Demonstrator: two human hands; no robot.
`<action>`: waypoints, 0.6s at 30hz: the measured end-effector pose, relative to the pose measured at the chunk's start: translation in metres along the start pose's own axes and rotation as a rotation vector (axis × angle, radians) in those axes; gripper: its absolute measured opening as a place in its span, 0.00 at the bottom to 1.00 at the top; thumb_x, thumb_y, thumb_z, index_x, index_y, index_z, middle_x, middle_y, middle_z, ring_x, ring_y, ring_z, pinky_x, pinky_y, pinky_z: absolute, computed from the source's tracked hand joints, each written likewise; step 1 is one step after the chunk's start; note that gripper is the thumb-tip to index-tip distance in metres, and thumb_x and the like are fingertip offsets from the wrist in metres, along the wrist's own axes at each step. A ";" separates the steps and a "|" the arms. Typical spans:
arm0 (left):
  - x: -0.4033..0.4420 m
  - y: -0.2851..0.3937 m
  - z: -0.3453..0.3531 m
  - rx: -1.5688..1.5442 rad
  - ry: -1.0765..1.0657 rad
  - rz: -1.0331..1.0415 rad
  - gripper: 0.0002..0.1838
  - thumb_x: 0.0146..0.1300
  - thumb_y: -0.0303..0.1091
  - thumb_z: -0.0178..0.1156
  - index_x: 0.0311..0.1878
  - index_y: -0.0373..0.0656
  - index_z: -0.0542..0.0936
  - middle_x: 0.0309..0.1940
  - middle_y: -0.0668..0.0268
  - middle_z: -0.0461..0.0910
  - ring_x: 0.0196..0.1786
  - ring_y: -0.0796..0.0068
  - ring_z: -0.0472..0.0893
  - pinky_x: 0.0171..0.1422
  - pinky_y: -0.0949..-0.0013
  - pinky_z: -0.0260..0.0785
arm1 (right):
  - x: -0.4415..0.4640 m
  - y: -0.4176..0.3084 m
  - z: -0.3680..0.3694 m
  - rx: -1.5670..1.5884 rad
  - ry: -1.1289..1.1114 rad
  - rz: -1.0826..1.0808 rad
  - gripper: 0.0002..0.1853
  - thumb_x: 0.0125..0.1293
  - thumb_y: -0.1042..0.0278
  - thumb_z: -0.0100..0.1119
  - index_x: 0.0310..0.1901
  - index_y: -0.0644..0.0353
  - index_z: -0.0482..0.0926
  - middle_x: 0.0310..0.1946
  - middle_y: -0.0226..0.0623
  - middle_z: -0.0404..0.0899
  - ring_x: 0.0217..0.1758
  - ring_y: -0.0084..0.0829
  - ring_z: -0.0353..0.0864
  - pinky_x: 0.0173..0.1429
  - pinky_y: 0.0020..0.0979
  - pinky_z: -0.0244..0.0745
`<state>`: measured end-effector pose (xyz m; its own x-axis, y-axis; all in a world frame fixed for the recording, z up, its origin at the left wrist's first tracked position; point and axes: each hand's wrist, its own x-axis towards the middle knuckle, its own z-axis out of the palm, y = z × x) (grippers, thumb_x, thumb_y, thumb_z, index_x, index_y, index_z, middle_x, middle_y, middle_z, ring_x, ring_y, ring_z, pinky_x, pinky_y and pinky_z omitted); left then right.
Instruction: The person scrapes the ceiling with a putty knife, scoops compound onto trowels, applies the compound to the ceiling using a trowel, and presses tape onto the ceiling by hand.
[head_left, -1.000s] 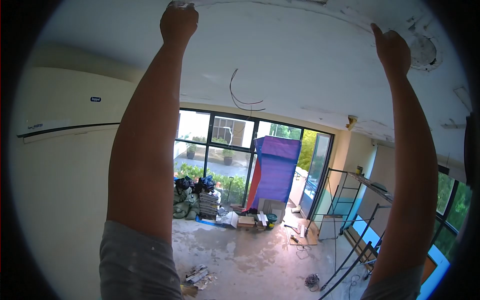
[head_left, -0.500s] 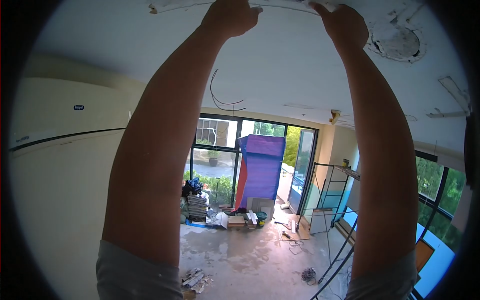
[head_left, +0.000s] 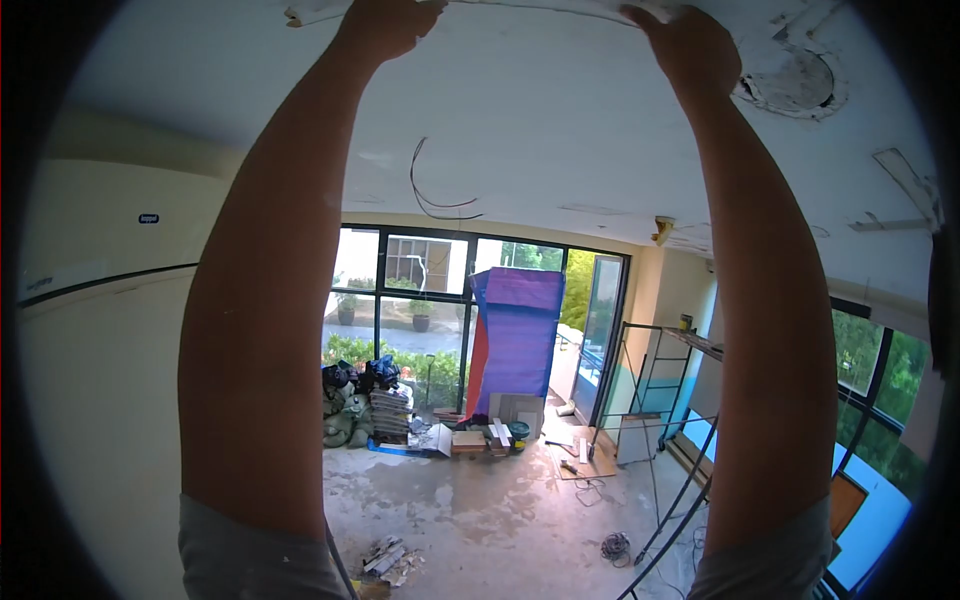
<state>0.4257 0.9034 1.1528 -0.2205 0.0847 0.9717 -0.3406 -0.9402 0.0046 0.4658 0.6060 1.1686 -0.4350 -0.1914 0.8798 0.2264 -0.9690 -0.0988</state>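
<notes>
Both my arms reach up to the white ceiling (head_left: 520,100). A thin, pale strip (head_left: 550,10) runs along the ceiling between my hands at the top edge of the view. My left hand (head_left: 388,28) is at the strip's left part, fingers curled and thumb pointing right; its top is cut off by the frame. At the right end, my right hand (head_left: 697,48) is closed with its thumb against the strip. Whether the strip is tape or thin board I cannot tell. Right of that hand is a rough, patched round spot (head_left: 795,82) in the ceiling.
Loose wires (head_left: 430,190) hang from the ceiling ahead. A metal scaffold (head_left: 655,380) stands at right. Bags and stacked materials (head_left: 390,412) lie by the windows, near a tall purple sheet (head_left: 520,335). Debris (head_left: 388,562) and a coiled cable (head_left: 616,547) lie on the floor.
My left hand has slid left along the ceiling, widening the gap between my hands. My right hand stays nearly in place.
</notes>
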 end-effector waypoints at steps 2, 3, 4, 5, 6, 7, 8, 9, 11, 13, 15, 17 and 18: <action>-0.002 0.003 -0.001 0.056 0.061 0.005 0.37 0.58 0.39 0.65 0.65 0.31 0.62 0.58 0.45 0.72 0.61 0.51 0.73 0.64 0.61 0.66 | -0.003 -0.015 -0.013 0.015 -0.073 0.010 0.33 0.53 0.33 0.63 0.35 0.63 0.82 0.35 0.47 0.83 0.40 0.44 0.82 0.45 0.40 0.75; 0.002 0.000 0.002 0.031 0.049 0.017 0.38 0.58 0.39 0.66 0.66 0.30 0.61 0.58 0.45 0.72 0.61 0.51 0.73 0.63 0.61 0.66 | -0.006 -0.027 -0.032 0.016 -0.192 0.033 0.32 0.54 0.34 0.62 0.37 0.63 0.82 0.36 0.47 0.83 0.42 0.43 0.82 0.46 0.40 0.75; 0.007 -0.004 0.005 0.011 0.038 0.025 0.39 0.58 0.40 0.66 0.66 0.30 0.60 0.58 0.44 0.73 0.60 0.50 0.73 0.63 0.61 0.67 | -0.006 -0.026 -0.029 0.020 -0.161 0.037 0.32 0.54 0.35 0.63 0.37 0.63 0.82 0.36 0.47 0.83 0.42 0.43 0.82 0.46 0.40 0.75; 0.011 -0.011 0.006 -0.006 0.030 0.031 0.40 0.57 0.40 0.66 0.66 0.30 0.60 0.58 0.44 0.73 0.60 0.50 0.74 0.62 0.60 0.67 | -0.005 -0.025 -0.023 0.028 -0.131 0.038 0.31 0.54 0.35 0.63 0.38 0.63 0.82 0.36 0.47 0.83 0.43 0.43 0.82 0.47 0.39 0.75; 0.012 -0.014 0.004 -0.012 0.014 0.013 0.40 0.57 0.40 0.66 0.67 0.30 0.59 0.58 0.44 0.72 0.60 0.50 0.74 0.62 0.60 0.67 | -0.005 -0.025 -0.016 0.039 -0.102 0.040 0.31 0.55 0.36 0.63 0.38 0.63 0.82 0.36 0.46 0.83 0.43 0.43 0.82 0.47 0.39 0.75; 0.011 -0.015 0.002 -0.020 -0.003 -0.006 0.41 0.57 0.40 0.67 0.67 0.30 0.59 0.58 0.43 0.72 0.60 0.50 0.74 0.63 0.60 0.67 | -0.004 -0.022 -0.008 0.042 -0.059 0.027 0.31 0.55 0.36 0.63 0.38 0.63 0.82 0.37 0.47 0.83 0.44 0.43 0.82 0.48 0.39 0.75; 0.012 -0.017 0.001 -0.029 -0.021 -0.022 0.41 0.56 0.40 0.67 0.67 0.30 0.58 0.59 0.43 0.71 0.60 0.50 0.73 0.63 0.61 0.67 | -0.003 -0.015 -0.001 0.043 -0.015 0.017 0.31 0.55 0.36 0.63 0.39 0.64 0.82 0.37 0.47 0.83 0.44 0.44 0.81 0.49 0.39 0.75; 0.009 -0.016 -0.002 -0.003 -0.020 -0.039 0.41 0.56 0.40 0.67 0.67 0.30 0.59 0.58 0.43 0.72 0.59 0.50 0.74 0.62 0.61 0.67 | -0.003 -0.009 0.002 0.041 0.029 0.009 0.31 0.55 0.37 0.63 0.39 0.64 0.81 0.38 0.47 0.83 0.45 0.44 0.81 0.49 0.39 0.75; 0.003 -0.016 -0.008 0.048 -0.018 -0.073 0.40 0.55 0.39 0.67 0.66 0.30 0.59 0.56 0.42 0.73 0.58 0.50 0.74 0.61 0.61 0.68 | -0.002 0.001 0.004 0.020 0.031 0.019 0.31 0.55 0.37 0.63 0.39 0.65 0.81 0.38 0.47 0.83 0.46 0.44 0.81 0.50 0.40 0.74; 0.005 -0.028 -0.004 -0.009 0.026 -0.079 0.39 0.55 0.38 0.67 0.65 0.30 0.60 0.55 0.42 0.73 0.58 0.50 0.75 0.60 0.60 0.68 | -0.004 0.000 -0.008 -0.004 -0.036 0.040 0.33 0.55 0.35 0.63 0.39 0.65 0.81 0.38 0.47 0.83 0.46 0.45 0.80 0.50 0.40 0.74; 0.006 -0.031 -0.006 -0.046 0.037 -0.098 0.38 0.55 0.38 0.67 0.64 0.30 0.62 0.54 0.42 0.74 0.57 0.50 0.75 0.60 0.60 0.68 | 0.000 0.004 -0.006 -0.025 -0.022 0.048 0.33 0.54 0.35 0.63 0.39 0.64 0.81 0.38 0.47 0.83 0.46 0.45 0.80 0.50 0.41 0.74; 0.005 -0.028 -0.011 -0.065 0.013 -0.133 0.37 0.54 0.37 0.67 0.63 0.31 0.63 0.52 0.43 0.75 0.56 0.49 0.75 0.60 0.59 0.68 | 0.003 0.012 -0.003 -0.030 -0.019 0.069 0.33 0.53 0.33 0.63 0.39 0.63 0.81 0.38 0.47 0.83 0.46 0.45 0.80 0.50 0.41 0.74; 0.004 -0.027 -0.014 -0.055 0.012 -0.126 0.36 0.55 0.37 0.66 0.63 0.32 0.63 0.51 0.43 0.75 0.55 0.49 0.76 0.60 0.59 0.69 | 0.003 0.016 -0.002 -0.022 -0.021 0.084 0.33 0.53 0.33 0.63 0.39 0.62 0.81 0.38 0.47 0.83 0.46 0.45 0.80 0.50 0.42 0.74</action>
<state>0.4213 0.9338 1.1528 -0.1837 0.2056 0.9613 -0.4161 -0.9022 0.1134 0.4657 0.5898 1.1689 -0.3967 -0.2686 0.8778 0.2415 -0.9531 -0.1825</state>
